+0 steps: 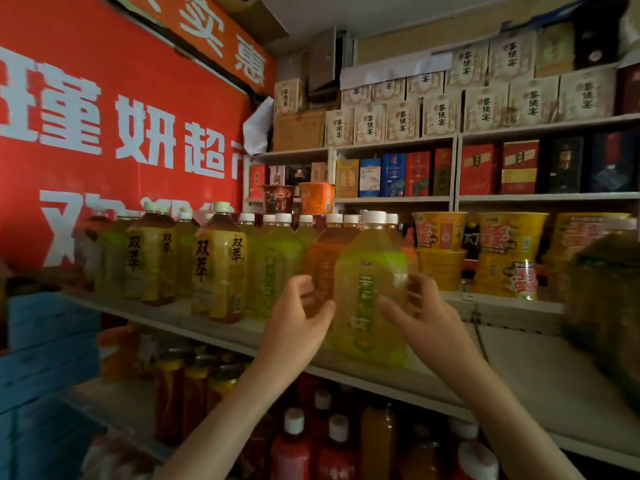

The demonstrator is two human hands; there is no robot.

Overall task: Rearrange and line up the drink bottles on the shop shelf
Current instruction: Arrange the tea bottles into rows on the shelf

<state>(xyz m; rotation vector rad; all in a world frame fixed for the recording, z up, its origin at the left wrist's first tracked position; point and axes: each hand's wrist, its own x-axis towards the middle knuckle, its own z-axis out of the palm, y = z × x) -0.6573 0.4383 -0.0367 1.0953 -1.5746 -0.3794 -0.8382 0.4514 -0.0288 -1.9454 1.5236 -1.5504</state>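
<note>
Standing at the front edge of the pale shop shelf [194,318] is a big yellow-green plastic bottle with a white cap [370,296]. The left hand [294,327] and right hand [424,318] sit on either side, fingers [419,282] spread and curled around it. One row of matching bottles [221,265] stands behind; blur stops me counting them.
</note>
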